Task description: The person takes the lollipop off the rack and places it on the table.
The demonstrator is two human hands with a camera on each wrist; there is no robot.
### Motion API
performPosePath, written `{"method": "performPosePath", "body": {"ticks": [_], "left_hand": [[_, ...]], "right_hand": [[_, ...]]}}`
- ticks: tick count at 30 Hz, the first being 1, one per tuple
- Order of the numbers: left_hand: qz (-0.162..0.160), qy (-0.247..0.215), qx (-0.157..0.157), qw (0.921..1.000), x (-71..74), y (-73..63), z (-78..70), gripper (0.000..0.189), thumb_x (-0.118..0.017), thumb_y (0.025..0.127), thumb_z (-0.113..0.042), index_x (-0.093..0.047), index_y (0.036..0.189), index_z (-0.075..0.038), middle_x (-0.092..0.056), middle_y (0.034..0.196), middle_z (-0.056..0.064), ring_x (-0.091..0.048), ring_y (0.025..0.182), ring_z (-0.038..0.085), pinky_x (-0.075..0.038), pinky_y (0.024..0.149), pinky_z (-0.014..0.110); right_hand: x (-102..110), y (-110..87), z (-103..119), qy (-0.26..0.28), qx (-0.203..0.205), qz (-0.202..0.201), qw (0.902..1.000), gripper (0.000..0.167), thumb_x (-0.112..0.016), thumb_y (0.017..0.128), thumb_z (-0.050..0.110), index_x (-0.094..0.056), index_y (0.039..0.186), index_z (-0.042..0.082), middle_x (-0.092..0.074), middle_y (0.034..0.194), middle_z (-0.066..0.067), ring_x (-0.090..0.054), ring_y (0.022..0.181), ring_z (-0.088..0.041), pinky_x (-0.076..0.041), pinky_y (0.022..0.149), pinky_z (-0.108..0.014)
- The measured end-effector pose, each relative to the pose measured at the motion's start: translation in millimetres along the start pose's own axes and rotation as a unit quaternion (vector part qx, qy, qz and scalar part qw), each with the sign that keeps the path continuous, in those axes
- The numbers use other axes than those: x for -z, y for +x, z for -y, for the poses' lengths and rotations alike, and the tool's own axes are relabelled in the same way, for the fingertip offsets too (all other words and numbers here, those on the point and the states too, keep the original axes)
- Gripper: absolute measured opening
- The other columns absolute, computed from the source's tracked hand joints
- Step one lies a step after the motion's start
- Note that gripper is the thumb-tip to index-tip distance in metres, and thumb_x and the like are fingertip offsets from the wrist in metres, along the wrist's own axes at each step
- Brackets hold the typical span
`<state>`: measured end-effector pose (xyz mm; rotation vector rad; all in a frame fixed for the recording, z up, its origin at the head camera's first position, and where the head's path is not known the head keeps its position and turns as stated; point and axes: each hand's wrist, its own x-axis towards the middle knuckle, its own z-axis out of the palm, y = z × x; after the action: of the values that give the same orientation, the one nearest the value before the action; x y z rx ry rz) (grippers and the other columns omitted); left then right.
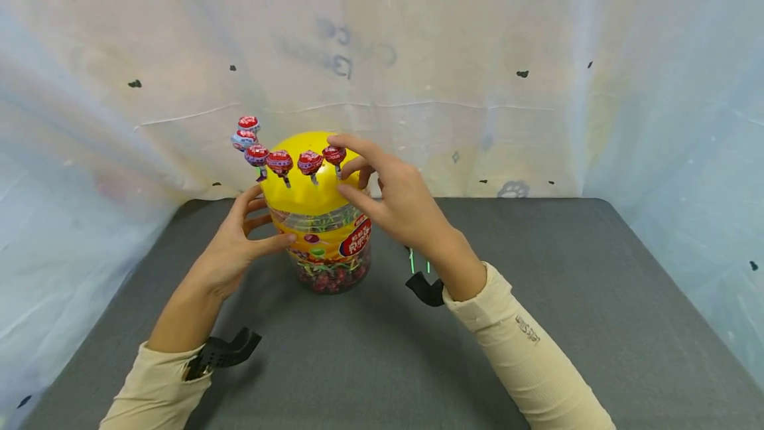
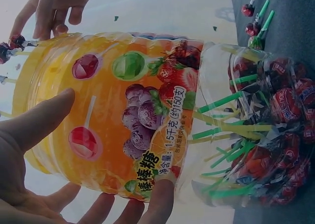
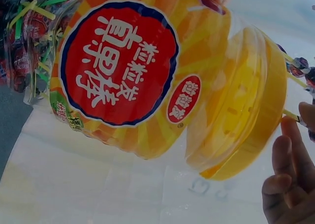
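Note:
A clear candy jar [image 1: 319, 247] with a yellow-orange label stands on the table, full of wrapped lollipops with green and yellow sticks. Several lollipops [image 1: 279, 163] stick up in a curved row from its domed yellow lid [image 1: 298, 198]. My left hand [image 1: 233, 244] holds the jar's left side, thumb across the front and fingers reaching behind. At the right end of the row, my right hand [image 1: 400, 198] pinches a red lollipop [image 1: 334, 154], its fingertips around the head and stick. In the right wrist view that stick [image 3: 291, 116] meets the lid beside the fingertips.
A few loose lollipops [image 2: 256, 24] lie on the grey table [image 1: 370, 363] to the jar's right, partly hidden behind the right wrist in the head view. Black camera mounts [image 1: 229, 349] jut from both wrists. Pale plastic sheeting [image 1: 418, 71] surrounds the table's back and sides.

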<state>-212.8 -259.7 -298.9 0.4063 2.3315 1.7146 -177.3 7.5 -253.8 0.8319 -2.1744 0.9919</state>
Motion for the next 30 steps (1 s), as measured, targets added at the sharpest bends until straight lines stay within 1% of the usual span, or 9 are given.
{"method": "performPosePath", "body": {"ticks": [2,5,8,10,13,16,22,25,30], "left_hand": [[-0.002,0.000,0.003,1.0000,0.5,-0.9,1.2,0.098,-0.074,0.091,-0.021,-0.004,0.160,-0.031,-0.013,0.159,0.010,-0.021,0.143,0.038,-0.048,0.095,0.038],[-0.009,0.000,0.007,0.9999,1.6,-2.7,3.0,0.099,-0.074,0.091,-0.021,-0.003,0.160,-0.032,-0.012,0.159,0.011,-0.020,0.143,0.039,-0.045,0.100,0.046],[-0.011,-0.003,0.008,0.9999,1.9,-3.4,3.2,0.100,-0.073,0.091,-0.021,-0.002,0.160,-0.032,-0.011,0.160,0.011,-0.019,0.144,0.039,-0.041,0.104,0.054],[-0.010,-0.003,0.007,0.9999,1.3,-2.7,2.7,0.099,-0.073,0.091,-0.022,-0.002,0.160,-0.032,-0.011,0.160,0.011,-0.019,0.144,0.039,-0.040,0.106,0.056],[-0.007,-0.004,0.005,1.0000,-0.3,-0.6,1.1,0.099,-0.074,0.091,-0.022,-0.002,0.160,-0.032,-0.012,0.160,0.011,-0.019,0.144,0.039,-0.040,0.106,0.055],[-0.003,-0.005,0.003,1.0000,-1.9,1.1,-0.3,0.099,-0.074,0.091,-0.022,-0.003,0.160,-0.032,-0.012,0.159,0.010,-0.020,0.144,0.038,-0.043,0.104,0.051],[-0.005,-0.003,-0.001,1.0000,-2.0,1.6,-0.6,0.098,-0.073,0.091,-0.021,-0.004,0.159,-0.032,-0.014,0.159,0.011,-0.021,0.143,0.039,-0.047,0.097,0.042],[-0.007,-0.001,-0.004,1.0000,-2.2,2.1,0.0,0.098,-0.074,0.091,-0.021,-0.005,0.159,-0.032,-0.014,0.159,0.011,-0.022,0.143,0.039,-0.047,0.097,0.044],[-0.008,-0.006,-0.007,0.9999,-3.8,2.7,1.3,0.097,-0.074,0.091,-0.021,-0.006,0.159,-0.033,-0.014,0.159,0.012,-0.022,0.143,0.039,-0.042,0.104,0.054]], "right_hand": [[-2.7,1.4,-0.3,0.004,0.001,-0.003,1.0000,0.052,-0.070,0.094,0.015,-0.047,0.140,0.022,-0.072,0.097,0.000,-0.054,0.080,-0.009,-0.041,0.057,-0.024],[-5.5,3.1,0.1,0.013,0.002,-0.003,0.9999,0.048,-0.069,0.094,0.012,-0.048,0.137,0.020,-0.073,0.095,-0.002,-0.051,0.073,-0.010,-0.040,0.058,-0.024],[-5.6,4.3,0.8,0.012,0.001,-0.003,0.9999,0.047,-0.069,0.094,0.012,-0.049,0.135,0.020,-0.073,0.095,-0.002,-0.047,0.070,-0.011,-0.038,0.058,-0.024],[-4.1,4.9,1.6,0.010,-0.002,-0.005,0.9999,0.046,-0.069,0.094,0.013,-0.049,0.135,0.020,-0.074,0.095,-0.002,-0.047,0.069,-0.011,-0.038,0.058,-0.024],[-1.4,4.8,1.7,0.006,-0.012,-0.008,0.9999,0.045,-0.069,0.094,0.014,-0.050,0.134,0.021,-0.075,0.097,-0.003,-0.047,0.068,-0.010,-0.038,0.056,-0.023],[0.7,4.7,1.0,0.003,-0.019,-0.009,0.9998,0.046,-0.070,0.093,0.015,-0.051,0.134,0.021,-0.075,0.097,-0.003,-0.048,0.067,-0.010,-0.040,0.056,-0.023],[2.2,6.4,1.4,-0.001,-0.015,-0.011,0.9998,0.047,-0.072,0.092,0.016,-0.051,0.134,0.020,-0.075,0.094,-0.002,-0.048,0.065,-0.009,-0.042,0.056,-0.023],[3.5,7.6,1.9,-0.002,-0.005,-0.023,0.9997,0.047,-0.072,0.092,0.017,-0.052,0.134,0.020,-0.076,0.094,-0.002,-0.048,0.064,-0.009,-0.042,0.056,-0.023],[10.2,8.0,2.2,0.006,0.013,-0.067,0.9977,0.046,-0.073,0.091,0.015,-0.054,0.133,0.016,-0.077,0.092,-0.004,-0.048,0.062,-0.008,-0.039,0.054,-0.025]]}}
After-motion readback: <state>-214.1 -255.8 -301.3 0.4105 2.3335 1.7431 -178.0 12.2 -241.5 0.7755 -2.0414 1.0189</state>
